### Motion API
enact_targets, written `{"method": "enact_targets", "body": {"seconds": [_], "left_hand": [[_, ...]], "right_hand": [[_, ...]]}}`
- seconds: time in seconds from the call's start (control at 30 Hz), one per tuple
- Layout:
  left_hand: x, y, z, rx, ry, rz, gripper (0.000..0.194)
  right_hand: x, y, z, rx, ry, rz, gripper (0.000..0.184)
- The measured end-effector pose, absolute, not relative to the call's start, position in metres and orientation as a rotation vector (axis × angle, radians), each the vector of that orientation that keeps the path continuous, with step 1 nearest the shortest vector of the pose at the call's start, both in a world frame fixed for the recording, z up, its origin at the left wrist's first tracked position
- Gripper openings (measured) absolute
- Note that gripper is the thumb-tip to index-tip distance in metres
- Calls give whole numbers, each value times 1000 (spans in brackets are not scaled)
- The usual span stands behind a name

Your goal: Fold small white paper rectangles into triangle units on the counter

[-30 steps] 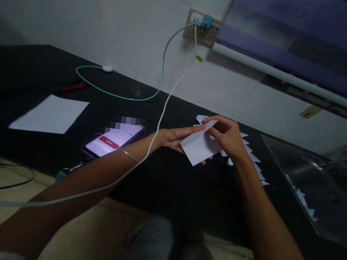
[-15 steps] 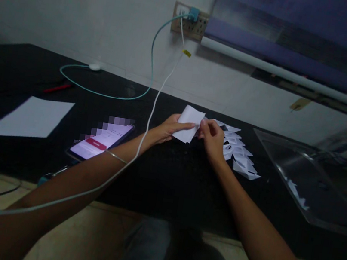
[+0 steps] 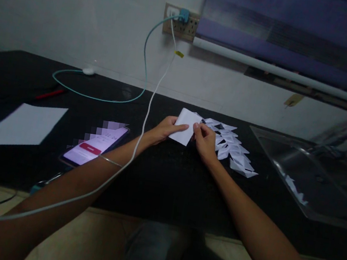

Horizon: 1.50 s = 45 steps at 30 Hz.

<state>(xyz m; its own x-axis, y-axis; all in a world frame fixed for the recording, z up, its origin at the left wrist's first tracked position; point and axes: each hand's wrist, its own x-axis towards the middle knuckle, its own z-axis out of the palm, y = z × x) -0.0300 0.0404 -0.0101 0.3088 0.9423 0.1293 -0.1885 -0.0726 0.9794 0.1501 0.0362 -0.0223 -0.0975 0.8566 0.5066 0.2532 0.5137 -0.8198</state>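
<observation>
A folded sheet of white paper (image 3: 184,126) is held up over the dark counter between both hands. My left hand (image 3: 167,129) grips its left side, the thumb lying across the front and the fingers behind. At the right edge, my right hand (image 3: 205,140) pinches the paper between thumb and fingers. Just beyond the right hand lie several folded white paper pieces (image 3: 228,142), overlapping in rows. A stack or sheet of flat white paper (image 3: 24,125) rests at the far left of the counter.
A lit phone (image 3: 94,146) lies beside my left forearm. A white cable (image 3: 144,127) hangs from the wall socket (image 3: 187,25) across that forearm. A teal cable (image 3: 100,99) loops behind. The sink (image 3: 309,180) is at right, a red pen-like object (image 3: 49,94) at left.
The two layers of the paper, apart at the lower edge before, now line up. My right hand has closed in on its right edge. The view has shifted slightly.
</observation>
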Motion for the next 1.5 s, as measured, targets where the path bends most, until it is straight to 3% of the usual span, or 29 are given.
{"method": "enact_targets", "body": {"seconds": [0.83, 1.2, 1.5], "left_hand": [[-27, 39, -10, 1401, 831, 1162, 34], [-33, 43, -14, 1336, 752, 1019, 39], [-37, 43, -12, 1297, 842, 1206, 36]], "right_hand": [[151, 37, -18, -947, -1633, 659, 53], [159, 41, -14, -964, -1607, 508, 53], [157, 44, -21, -940, -1645, 767, 52]]}}
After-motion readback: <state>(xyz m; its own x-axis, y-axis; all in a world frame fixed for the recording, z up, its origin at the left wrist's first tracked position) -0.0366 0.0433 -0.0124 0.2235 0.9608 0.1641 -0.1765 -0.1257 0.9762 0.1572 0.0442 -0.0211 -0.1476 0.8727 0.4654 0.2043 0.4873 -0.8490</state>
